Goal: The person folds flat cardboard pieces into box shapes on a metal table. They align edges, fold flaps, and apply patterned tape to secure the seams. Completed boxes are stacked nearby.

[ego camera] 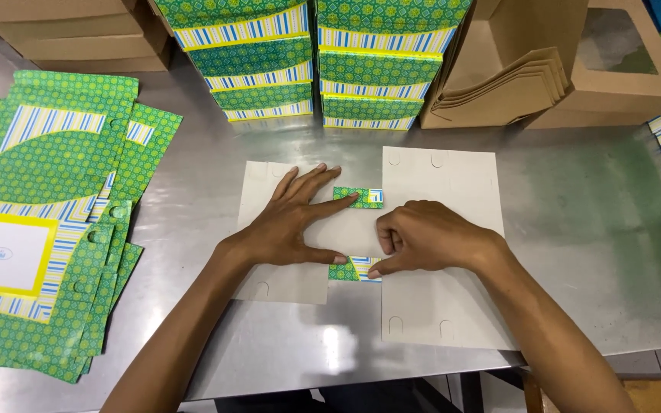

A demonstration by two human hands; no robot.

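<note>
Both forearms are bare, with no sleeves, and the left hand (291, 222) and right hand (422, 239) are ungloved.

1. You have one view only, from the camera on your head, so no second view shares any part of the scene.
2. It looks steeply down and forward over the desk (575, 252), its near edge at 6 o'clock.
3. It sits close: your forearms enter from 6 o'clock and your hands meet at centre frame.
4. Stacked boxes (315, 61) close the view at 12 o'clock.

left hand (291, 222) flat on box blank (422, 252) | right hand (422, 239) pressing green flap (355, 268)
</note>
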